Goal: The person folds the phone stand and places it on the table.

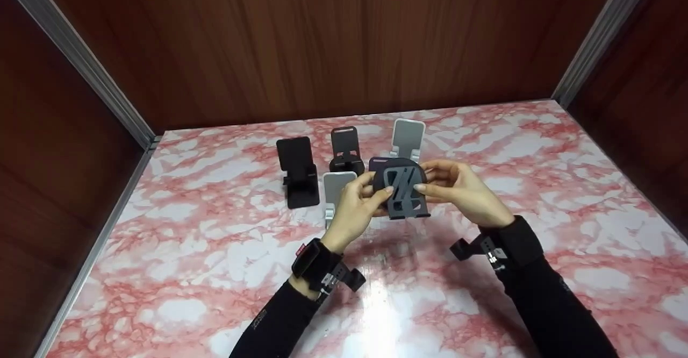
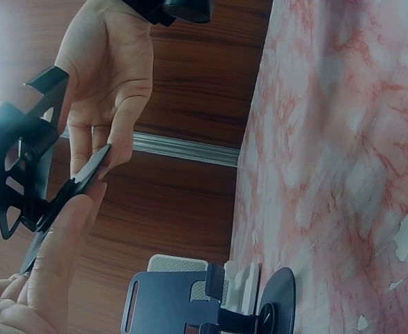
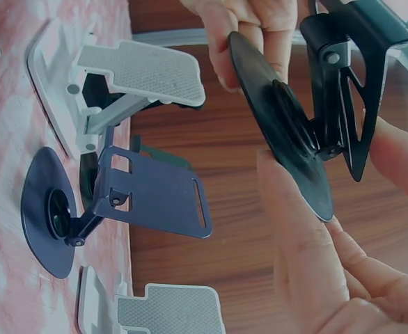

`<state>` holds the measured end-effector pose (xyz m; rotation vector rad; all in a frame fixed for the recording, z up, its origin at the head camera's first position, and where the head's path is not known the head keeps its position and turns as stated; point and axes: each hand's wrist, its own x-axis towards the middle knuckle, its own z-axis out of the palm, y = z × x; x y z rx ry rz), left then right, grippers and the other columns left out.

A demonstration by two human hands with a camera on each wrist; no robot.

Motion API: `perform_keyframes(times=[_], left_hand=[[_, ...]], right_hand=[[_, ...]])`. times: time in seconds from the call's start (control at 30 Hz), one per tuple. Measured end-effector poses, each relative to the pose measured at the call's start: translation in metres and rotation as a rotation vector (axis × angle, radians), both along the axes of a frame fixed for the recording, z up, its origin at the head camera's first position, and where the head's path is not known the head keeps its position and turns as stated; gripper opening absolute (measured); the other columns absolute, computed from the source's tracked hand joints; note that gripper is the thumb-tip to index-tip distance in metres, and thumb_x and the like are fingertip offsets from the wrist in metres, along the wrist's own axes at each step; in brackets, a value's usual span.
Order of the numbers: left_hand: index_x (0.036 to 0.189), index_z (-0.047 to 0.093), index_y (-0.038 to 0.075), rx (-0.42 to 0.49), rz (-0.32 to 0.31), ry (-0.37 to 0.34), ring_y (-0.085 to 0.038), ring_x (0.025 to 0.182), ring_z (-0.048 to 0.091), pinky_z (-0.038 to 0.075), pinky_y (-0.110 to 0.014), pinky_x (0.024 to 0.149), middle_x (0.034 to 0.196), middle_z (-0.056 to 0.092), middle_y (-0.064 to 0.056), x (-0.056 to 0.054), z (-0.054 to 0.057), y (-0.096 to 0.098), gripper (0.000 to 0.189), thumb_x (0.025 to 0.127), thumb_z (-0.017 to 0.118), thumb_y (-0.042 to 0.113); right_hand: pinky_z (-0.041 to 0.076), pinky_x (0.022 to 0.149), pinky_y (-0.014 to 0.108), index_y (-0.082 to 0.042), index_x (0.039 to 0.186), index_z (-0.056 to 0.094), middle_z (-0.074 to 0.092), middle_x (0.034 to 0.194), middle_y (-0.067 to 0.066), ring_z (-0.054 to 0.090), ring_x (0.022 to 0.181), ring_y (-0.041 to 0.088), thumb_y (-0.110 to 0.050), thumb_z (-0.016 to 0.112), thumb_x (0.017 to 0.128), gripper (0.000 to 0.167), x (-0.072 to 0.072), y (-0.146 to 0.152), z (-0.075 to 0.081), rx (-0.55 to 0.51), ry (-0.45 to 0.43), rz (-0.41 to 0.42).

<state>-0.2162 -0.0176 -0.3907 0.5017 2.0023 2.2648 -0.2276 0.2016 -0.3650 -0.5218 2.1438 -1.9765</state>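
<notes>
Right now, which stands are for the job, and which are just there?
In the job:
dark round-based stand, held by left grip and right grip

Probably just there:
rear white stand
nearer white stand
left black stand
rear black stand
purple stand

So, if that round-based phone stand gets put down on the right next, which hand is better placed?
Probably the right hand: both hold the round-based phone stand, but marbled tabletop stretches out beyond this one. The left hand is farther away, beside a white-framed phone stand.

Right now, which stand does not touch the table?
The dark stand held up by the left hand and right hand; the other stands rest on the table.
</notes>
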Motion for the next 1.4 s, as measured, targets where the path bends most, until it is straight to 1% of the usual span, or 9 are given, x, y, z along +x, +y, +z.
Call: perform_keyframes(times=[0.27,0.43,0.57,0.8,1.07,1.23,1.33,1.4], left_hand=[[0.121,0.055,-0.009,-0.006,-0.002,0.01,-0.027,0.081,0.071,0.059,-0.036,0.069,0.097,0.069,-0.022,0.0002,-0.0002,-0.0007,0.032,0.094,0.061,0.006],[0.12,0.057,-0.009,-0.027,0.009,0.027,-0.026,0.077,0.071,0.059,-0.035,0.068,0.094,0.07,-0.022,-0.0001,-0.0012,-0.0005,0.031,0.094,0.062,0.006],[0.119,0.057,-0.009,-0.025,0.008,0.024,-0.025,0.076,0.071,0.059,-0.036,0.067,0.094,0.07,-0.022,-0.0004,-0.0022,0.0001,0.029,0.093,0.062,0.005],[0.115,0.057,-0.01,-0.021,-0.004,0.025,-0.028,0.079,0.071,0.059,-0.036,0.068,0.095,0.069,-0.024,-0.0001,-0.0039,0.0005,0.025,0.093,0.061,0.001],[0.117,0.055,-0.009,-0.005,-0.036,0.026,-0.028,0.084,0.071,0.059,-0.036,0.071,0.098,0.069,-0.023,-0.0008,-0.0061,0.0004,0.025,0.094,0.06,0.002],[0.119,0.055,-0.008,-0.004,-0.038,0.024,-0.028,0.085,0.071,0.059,-0.036,0.072,0.098,0.069,-0.023,-0.002,-0.005,0.0006,0.027,0.094,0.06,0.002],[0.119,0.055,-0.008,-0.02,-0.036,0.031,-0.029,0.085,0.071,0.059,-0.036,0.073,0.099,0.069,-0.024,-0.0019,-0.0034,-0.0001,0.027,0.094,0.06,0.003],[0.12,0.055,-0.008,-0.054,-0.032,0.053,-0.028,0.086,0.071,0.059,-0.035,0.074,0.1,0.069,-0.023,-0.0013,-0.002,-0.0011,0.028,0.095,0.061,0.004]], right_hand=[[0.058,0.077,0.041,0.01,0.119,0.055,0.066,0.096,0.015,0.067,0.084,0.021,0.0,0.069,0.088,0.035,0.0,-0.002,-0.0002,-0.006,-0.011,-0.006],[0.058,0.075,0.041,0.01,0.118,0.056,0.066,0.094,0.015,0.067,0.083,0.02,0.002,0.069,0.087,0.035,-0.0001,-0.0024,-0.0014,-0.016,-0.011,-0.008],[0.058,0.075,0.04,0.01,0.118,0.056,0.066,0.093,0.014,0.066,0.081,0.019,0.003,0.069,0.087,0.035,-0.0002,-0.0023,-0.0026,-0.013,-0.005,-0.013],[0.058,0.074,0.039,0.011,0.117,0.056,0.065,0.092,0.015,0.065,0.08,0.018,0.005,0.068,0.086,0.033,-0.0005,-0.002,-0.0051,-0.003,0.003,-0.014],[0.058,0.076,0.039,0.009,0.12,0.056,0.067,0.099,0.014,0.066,0.084,0.02,0.002,0.07,0.086,0.037,-0.0008,-0.0014,-0.0048,-0.008,-0.021,-0.025],[0.058,0.077,0.04,0.009,0.12,0.055,0.066,0.099,0.015,0.067,0.086,0.022,0.003,0.07,0.086,0.038,-0.0016,-0.001,-0.0033,-0.024,-0.032,-0.029],[0.058,0.077,0.04,0.009,0.119,0.055,0.067,0.098,0.015,0.067,0.086,0.022,0.004,0.069,0.087,0.036,-0.0015,-0.001,-0.0027,-0.042,-0.045,-0.023],[0.057,0.078,0.041,0.008,0.119,0.056,0.067,0.098,0.016,0.067,0.086,0.023,0.005,0.068,0.087,0.035,-0.0015,-0.0007,-0.0026,-0.056,-0.057,-0.019]])
